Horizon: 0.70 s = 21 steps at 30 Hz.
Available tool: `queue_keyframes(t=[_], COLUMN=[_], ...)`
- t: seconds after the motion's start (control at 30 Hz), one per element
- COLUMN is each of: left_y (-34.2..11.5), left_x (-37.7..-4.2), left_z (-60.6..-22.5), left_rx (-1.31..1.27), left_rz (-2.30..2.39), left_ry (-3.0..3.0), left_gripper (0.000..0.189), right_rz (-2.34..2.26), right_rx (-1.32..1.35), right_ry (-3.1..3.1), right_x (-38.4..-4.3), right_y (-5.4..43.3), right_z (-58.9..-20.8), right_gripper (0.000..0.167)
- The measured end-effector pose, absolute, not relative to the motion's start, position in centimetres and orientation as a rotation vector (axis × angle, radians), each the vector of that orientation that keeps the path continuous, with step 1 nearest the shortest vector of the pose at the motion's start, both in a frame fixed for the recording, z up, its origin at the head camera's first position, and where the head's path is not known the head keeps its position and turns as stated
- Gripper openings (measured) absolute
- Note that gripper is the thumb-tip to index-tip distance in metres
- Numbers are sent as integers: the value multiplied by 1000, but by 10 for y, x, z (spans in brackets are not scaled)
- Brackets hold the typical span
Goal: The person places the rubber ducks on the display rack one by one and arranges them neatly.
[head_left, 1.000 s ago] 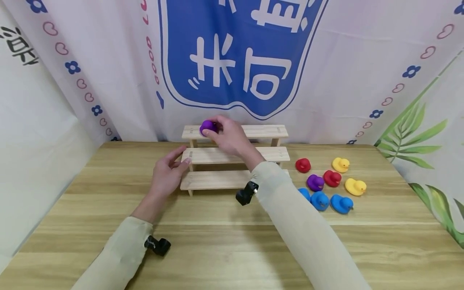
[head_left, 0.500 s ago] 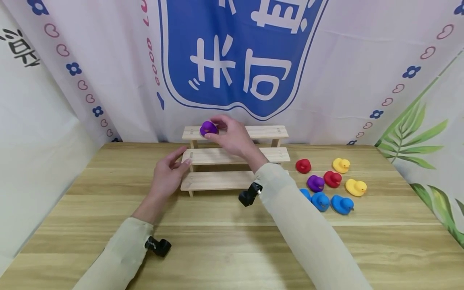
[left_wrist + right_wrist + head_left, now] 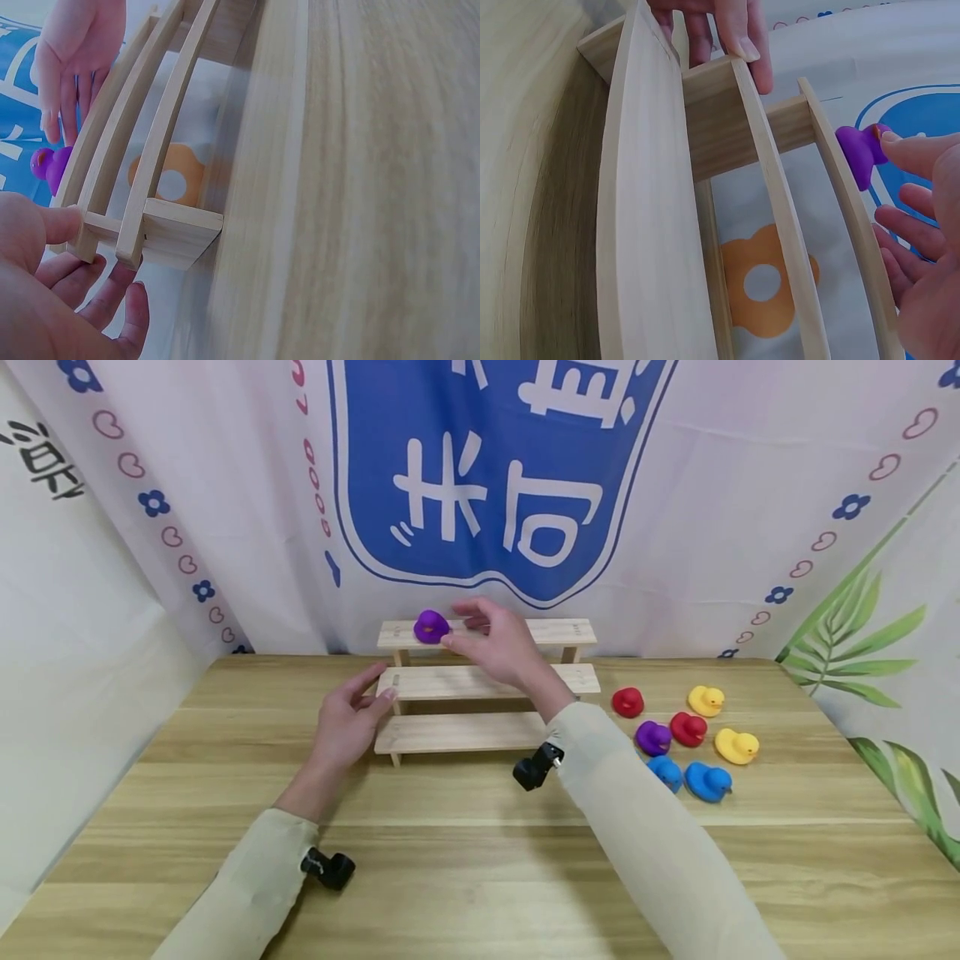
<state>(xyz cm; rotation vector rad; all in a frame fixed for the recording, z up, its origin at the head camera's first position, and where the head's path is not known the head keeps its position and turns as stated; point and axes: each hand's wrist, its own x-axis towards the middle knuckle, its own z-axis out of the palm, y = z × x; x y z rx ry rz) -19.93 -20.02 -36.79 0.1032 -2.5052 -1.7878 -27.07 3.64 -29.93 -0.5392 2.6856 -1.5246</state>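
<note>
Down on the streaky wood-grain table (image 3: 465, 868), the left hand (image 3: 345, 722) clamps the end of a pale three-tier wooden stand (image 3: 457, 733). Only the head view catches the smooth red, yellow, blue and purple ducks (image 3: 688, 729) off to the right. And on the top tier sits a rounded purple duck (image 3: 431, 627), the right hand (image 3: 498, 643) just beside it, thumb and fingers apart; contact, I can't tell! Wrist cameras alone reveal an orange flower shape (image 3: 761, 247) through the slats; white-and-blue cloth (image 3: 491, 556) hangs behind.

Curtained-off tabletop setup, room type unclear: printed cloth (image 3: 262, 468) behind wood-grain table (image 3: 450, 877), leaf-print sheet (image 3: 915, 693) at right.
</note>
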Motion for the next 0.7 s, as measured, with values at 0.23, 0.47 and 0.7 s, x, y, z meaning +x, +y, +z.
queue_keyframes(t=[0.23,0.47,0.7], left_y=[-200,-200,-201], left_x=[-200,-200,-199], left_z=[-368,-368,-368], left_rx=[82,79,86], left_rz=[-1792,-1795,-1802], left_ry=[-2499,-2500,-2504], left_gripper=[57,57,57], right_rz=[-1545,-1526,-1544], right_rx=[-566,-539,-552], right_ry=[2694,2714,2764], right_x=[-267,-255,-245], right_y=[54,79,105], right_z=[-301,-298,-299], right_gripper=[54,57,56])
